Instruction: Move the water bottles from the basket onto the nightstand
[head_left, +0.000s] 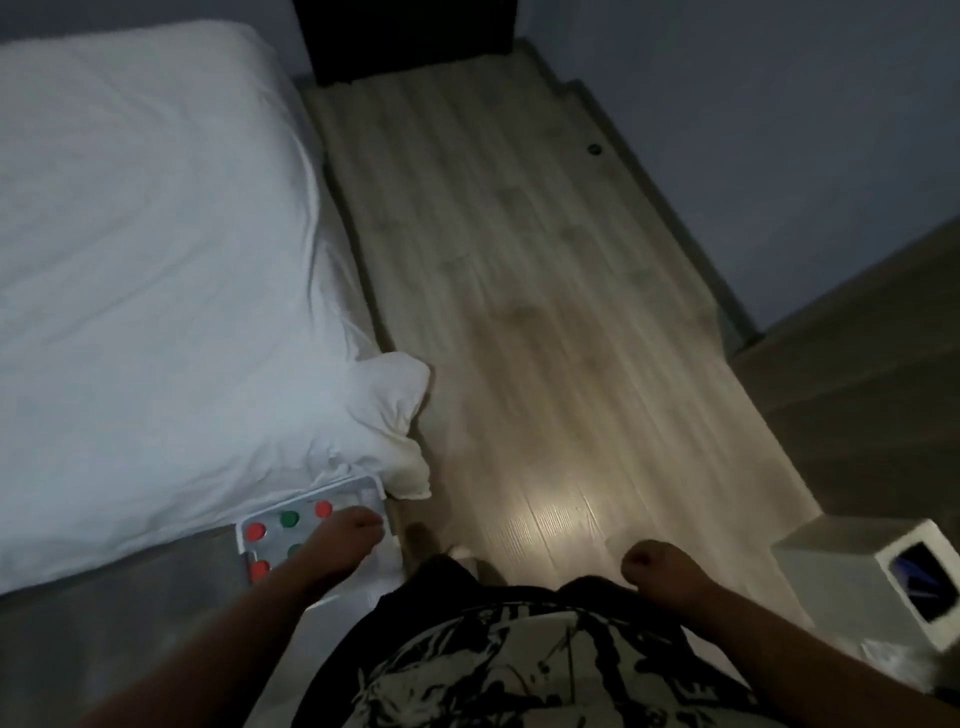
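A white basket (311, 492) sits on the floor at the foot of the bed, at the lower left. Several water bottles stand upright in it, and I see them from above as red caps (255, 530) and green caps (289, 517). My left hand (345, 540) reaches down into the basket and lies over the bottles on its right side. Its fingers curl downward and their grip is hidden. My right hand (657, 569) hangs over the floor to the right as a loose fist with nothing in it. A dark piece of furniture (405, 41) stands at the far end of the floor strip beside the bed.
The bed with a white duvet (156, 260) fills the left side, one corner hanging near the basket. A light wooden floor (519, 312) runs ahead between bed and wall. A pale box-like stand (852, 582) with a dark glossy object on it is at the lower right.
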